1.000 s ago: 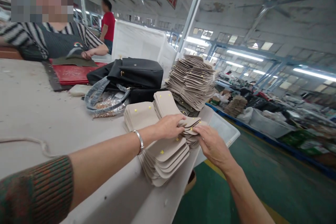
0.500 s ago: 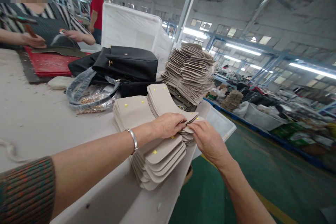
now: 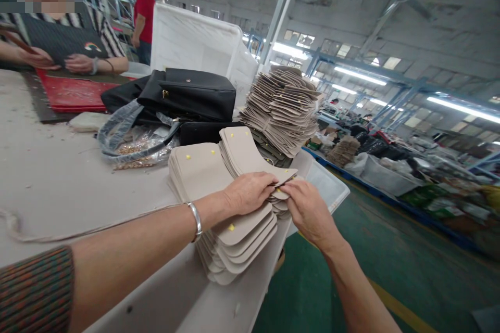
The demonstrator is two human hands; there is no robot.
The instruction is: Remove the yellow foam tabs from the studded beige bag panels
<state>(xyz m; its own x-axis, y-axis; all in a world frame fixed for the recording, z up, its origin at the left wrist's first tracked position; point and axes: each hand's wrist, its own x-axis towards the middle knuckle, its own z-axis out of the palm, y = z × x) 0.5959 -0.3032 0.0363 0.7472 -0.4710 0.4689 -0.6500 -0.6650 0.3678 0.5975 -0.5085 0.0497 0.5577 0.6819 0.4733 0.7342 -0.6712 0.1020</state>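
Beige flat panels with small yellow marks lie in a fanned stack [image 3: 199,166] along the table edge. A second pile of beige panels [image 3: 242,148] overlaps it, its right ends under my fingers. My left hand [image 3: 252,192], with a silver bangle at the wrist, rests across the panels, fingertips closed on the edge of an upper panel. Close beside it my right hand [image 3: 307,205] pinches the right corner of the panels between thumb and fingers. Behind them stands a tall tied bundle of similar panels [image 3: 279,106].
A black bag [image 3: 195,93] with wrapped handles lies beyond the stack, near a plastic bag of gold hardware [image 3: 138,151]. White bins [image 3: 195,36] stand behind. Across the table a person in a striped top works over a red sheet [image 3: 74,93]. A cord [image 3: 97,229] lies at left.
My hands have barely shifted and stay at the panel corner. The person across the table has brought both hands closer together and lower. More of the cord shows beside my left arm.
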